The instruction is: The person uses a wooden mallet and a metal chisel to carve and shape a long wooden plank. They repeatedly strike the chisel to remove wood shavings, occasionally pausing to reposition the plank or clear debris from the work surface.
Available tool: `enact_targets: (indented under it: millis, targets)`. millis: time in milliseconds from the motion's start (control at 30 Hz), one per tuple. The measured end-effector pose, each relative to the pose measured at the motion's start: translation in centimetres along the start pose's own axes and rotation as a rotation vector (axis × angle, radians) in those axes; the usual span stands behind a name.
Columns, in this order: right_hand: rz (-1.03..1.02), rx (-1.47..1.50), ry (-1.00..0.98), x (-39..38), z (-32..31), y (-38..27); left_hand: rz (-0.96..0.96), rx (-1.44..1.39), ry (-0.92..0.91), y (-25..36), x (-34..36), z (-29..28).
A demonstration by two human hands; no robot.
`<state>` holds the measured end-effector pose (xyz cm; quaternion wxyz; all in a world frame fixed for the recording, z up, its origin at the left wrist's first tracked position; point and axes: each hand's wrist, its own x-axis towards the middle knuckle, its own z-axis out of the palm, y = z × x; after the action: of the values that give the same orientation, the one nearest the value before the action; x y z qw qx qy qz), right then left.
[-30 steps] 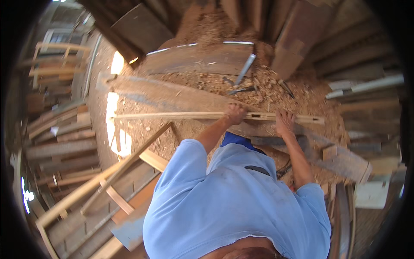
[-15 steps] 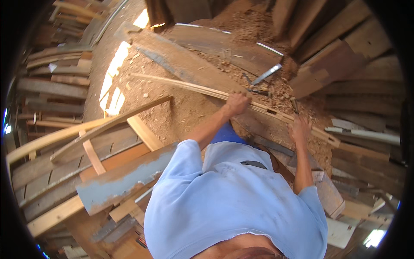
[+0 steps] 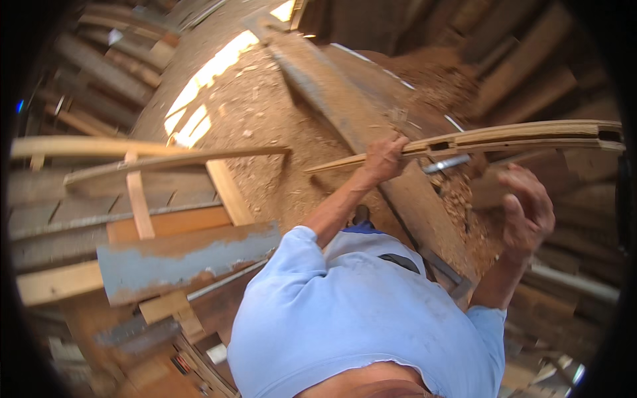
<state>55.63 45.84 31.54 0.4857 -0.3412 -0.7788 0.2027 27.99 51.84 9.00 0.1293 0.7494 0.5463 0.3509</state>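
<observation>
A long light wooden strip with dark slots cut in it is raised aslant above a broad weathered plank, one end reaching to the right edge of the view. My left hand is closed around the strip left of its slots. Below the strip's slotted end, my right hand is raised with curved fingers apart, holding nothing. A shiny metal tool lies among wood shavings beside the plank, partly behind the strip.
A frame of light boards and a board with flaking blue paint lie to my left. Stacked timber lines both sides. Large boards stand at the back right. A dark angled bar lies by my waist.
The view has turned. My left hand has lifted the strip, its right end swinging upward and toward the camera. My right hand has let go of it and now sits below it.
</observation>
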Motion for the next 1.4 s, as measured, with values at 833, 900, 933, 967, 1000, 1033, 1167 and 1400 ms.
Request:
enact_targets:
  millis: [833,900,933,967,1000,1033,1167,1400]
  targets:
    - [-0.162,0.043,-0.409,14.0,38.3,-5.1,-0.220,0.000,0.664,-15.1,-9.9,-21.2]
    - [-0.205,0.178,-0.655,14.7,39.4,-5.7,-0.281,-0.053,0.664,-15.8,-10.3,-21.3]
    - [-0.222,0.248,-0.776,14.8,40.0,-6.0,-0.334,-0.112,0.662,-16.3,-10.9,-20.9]
    - [-0.237,0.278,-0.789,14.7,40.9,-6.3,-0.387,-0.173,0.663,-16.9,-11.5,-20.5]
    - [-0.252,0.309,-0.802,14.4,42.1,-6.7,-0.380,-0.099,0.692,-17.8,-12.1,-20.4]
    - [-0.294,0.334,-0.813,14.2,43.4,-6.8,-0.373,-0.030,0.720,-18.7,-12.9,-20.3]
    - [-0.363,0.462,-1.009,14.5,47.8,-8.1,-0.334,0.176,0.835,-20.6,-16.4,-22.1]
    - [-0.157,0.525,-1.397,12.4,60.1,-7.8,-0.703,-0.182,1.251,-25.7,-24.5,-30.7]
